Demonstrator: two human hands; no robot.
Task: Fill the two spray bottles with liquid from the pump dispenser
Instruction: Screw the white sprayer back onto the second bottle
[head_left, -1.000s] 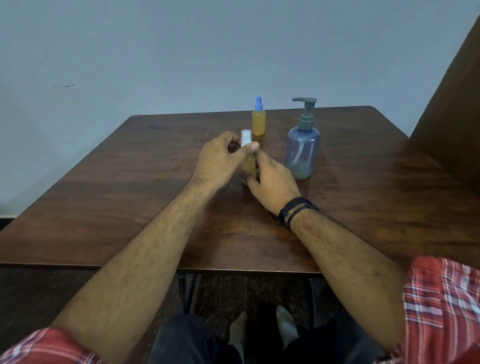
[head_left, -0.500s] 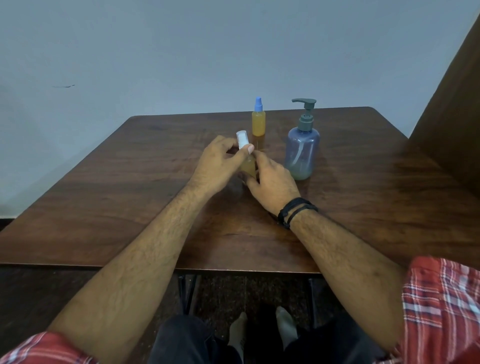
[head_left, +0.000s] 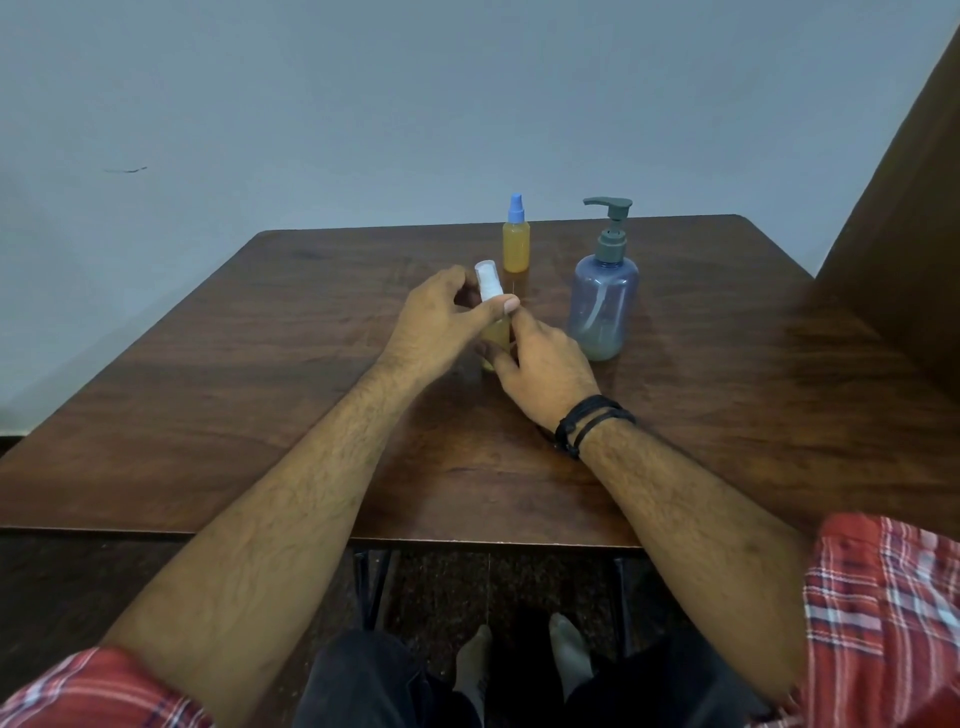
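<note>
A small spray bottle with yellow liquid (head_left: 498, 332) stands on the wooden table (head_left: 260, 395), mostly hidden between my hands. My right hand (head_left: 545, 371) grips its body. My left hand (head_left: 441, 322) pinches its white spray cap (head_left: 487, 280), which tilts left above the neck. Behind it stands a second yellow spray bottle with a blue cap (head_left: 516, 236), upright and untouched. To the right is the blue-grey pump dispenser (head_left: 602, 306), with only a little liquid at its bottom.
A dark wooden panel (head_left: 904, 249) rises along the table's right side. A pale wall lies behind the far edge. My knees and feet show under the near edge.
My left hand has turned the white cap and tipped it leftward on the bottle. My right hand has stayed around the bottle's body. The other bottle and dispenser have not moved.
</note>
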